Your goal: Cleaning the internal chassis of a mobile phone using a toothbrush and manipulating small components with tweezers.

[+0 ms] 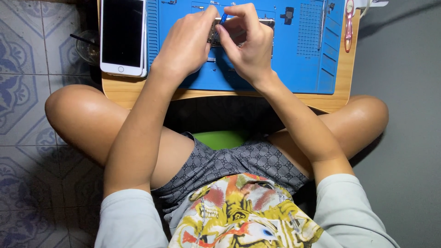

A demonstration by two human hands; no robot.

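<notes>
Both my hands are over an opened phone body (267,21) lying on a blue repair mat (294,69). My left hand (186,43) rests on the phone's left part and steadies it. My right hand (245,43) pinches a thin blue-handled tool (223,17), its tip pointing down into the phone. The hands hide most of the phone. Small loose parts (211,59) lie on the mat just below my left hand.
A white phone screen (122,36) lies at the left of the low wooden table (138,89). A glass with a straw (87,46) stands on the tiled floor at left. A small black part (288,14), tweezers (323,23) and a pink-handled tool (349,25) lie at the mat's right.
</notes>
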